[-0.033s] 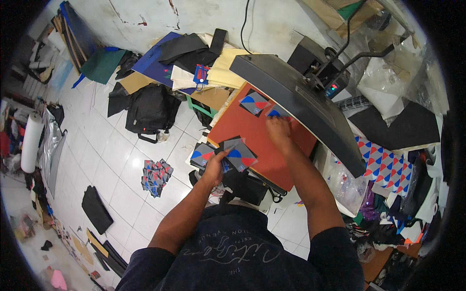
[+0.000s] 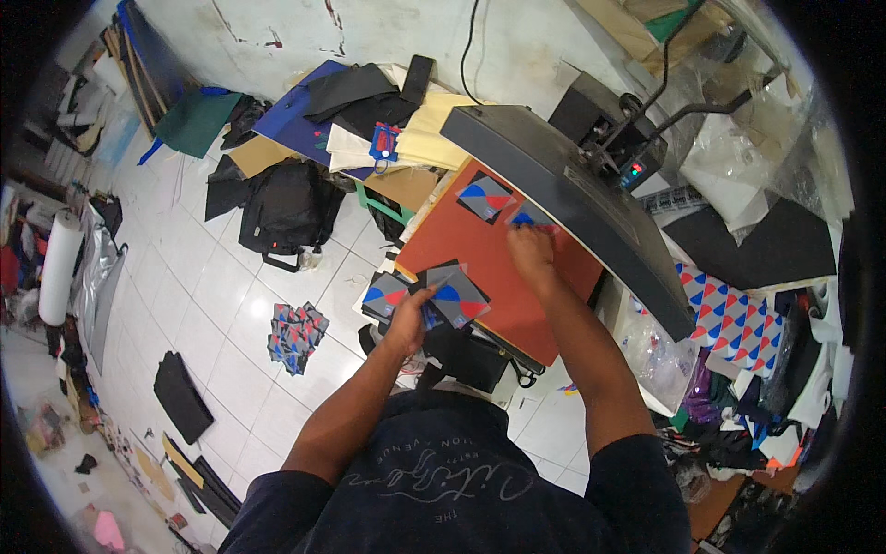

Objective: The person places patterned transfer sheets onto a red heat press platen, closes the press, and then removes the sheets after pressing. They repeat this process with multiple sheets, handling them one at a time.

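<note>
My left hand (image 2: 406, 322) grips a few dark patches (image 2: 454, 297) printed in grey, blue and red, with clear film along their edges, at the near left corner of the heat press. My right hand (image 2: 530, 247) reaches over the red press bed (image 2: 489, 254), its fingers closed at a printed patch (image 2: 526, 216) lying there; its fingertips are partly hidden. To the left of that patch lies another printed patch (image 2: 484, 197), flat on the bed. More printed patches (image 2: 380, 294) sit beside my left hand. Above the bed's right side, the dark upper plate (image 2: 563, 194) is raised and tilted.
A pile of printed patches (image 2: 297, 338) lies on the tiled floor, near a black backpack (image 2: 291, 214). Right of the press are a box with clear plastic (image 2: 657, 355), a printed sheet (image 2: 729, 314) and fabric scraps. Folded cloths (image 2: 365, 102) are heaped by the wall.
</note>
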